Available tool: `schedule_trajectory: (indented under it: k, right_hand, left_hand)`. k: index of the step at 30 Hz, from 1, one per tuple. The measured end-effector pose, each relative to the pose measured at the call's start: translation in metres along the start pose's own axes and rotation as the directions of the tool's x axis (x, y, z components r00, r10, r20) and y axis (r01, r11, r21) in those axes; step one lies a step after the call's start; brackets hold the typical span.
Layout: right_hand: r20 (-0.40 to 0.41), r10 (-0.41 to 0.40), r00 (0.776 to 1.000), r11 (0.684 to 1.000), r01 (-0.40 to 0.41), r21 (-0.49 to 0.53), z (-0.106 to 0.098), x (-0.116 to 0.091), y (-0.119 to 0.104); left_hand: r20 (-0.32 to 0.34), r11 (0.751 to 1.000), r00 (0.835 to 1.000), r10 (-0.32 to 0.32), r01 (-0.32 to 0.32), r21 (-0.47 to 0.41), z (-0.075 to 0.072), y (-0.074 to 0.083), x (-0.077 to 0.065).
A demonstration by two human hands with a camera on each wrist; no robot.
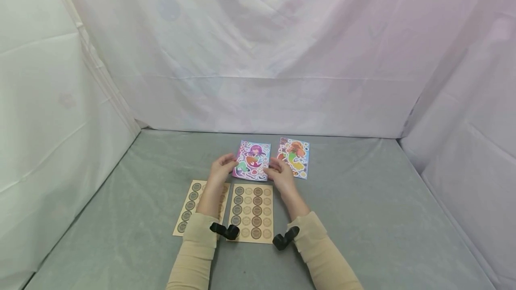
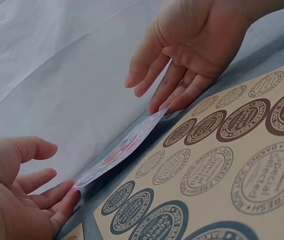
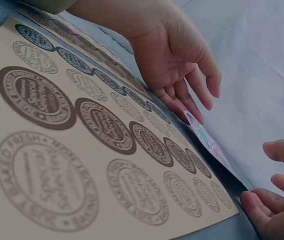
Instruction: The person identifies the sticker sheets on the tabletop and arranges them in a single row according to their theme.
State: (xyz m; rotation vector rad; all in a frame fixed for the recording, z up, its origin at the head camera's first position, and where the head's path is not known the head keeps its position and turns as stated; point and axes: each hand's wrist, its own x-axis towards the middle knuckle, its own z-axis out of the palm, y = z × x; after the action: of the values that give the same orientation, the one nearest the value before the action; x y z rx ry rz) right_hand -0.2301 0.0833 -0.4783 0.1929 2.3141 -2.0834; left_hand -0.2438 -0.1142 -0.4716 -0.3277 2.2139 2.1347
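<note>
A mermaid sticker sheet (image 1: 252, 161), purple-haired figure on a bright border, lies at the middle back of the grey table. My left hand (image 1: 222, 169) is at its left edge, and my right hand (image 1: 281, 176) is at its right edge. In the left wrist view, the lower fingertips of the left hand (image 2: 22, 195) touch one corner, while the thumb and index finger stay raised off it. Across from it, the right hand (image 2: 192, 55) has relaxed fingers at the opposite edge. The sheet lies between both hands, its edge slightly lifted in the right wrist view.
Another mermaid sheet (image 1: 300, 161), with an orange-haired figure, lies to the right. Nearer me are two tan sheets of round "Special Selected" labels, the right one (image 1: 251, 237) and the left one (image 1: 180, 232) partly under my left forearm. White curtains (image 1: 258, 57) surround the table.
</note>
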Motion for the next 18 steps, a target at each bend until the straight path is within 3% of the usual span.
schedule_trajectory:
  k: [18]
  right_hand:
    - [-0.083,-0.033,0.996,0.997,0.039,0.064,0.0002,-0.0092,0.004]
  left_hand:
    - [-0.05,1.0,0.998,0.024,-0.025,-0.018,0.0033,-0.0018,-0.0017]
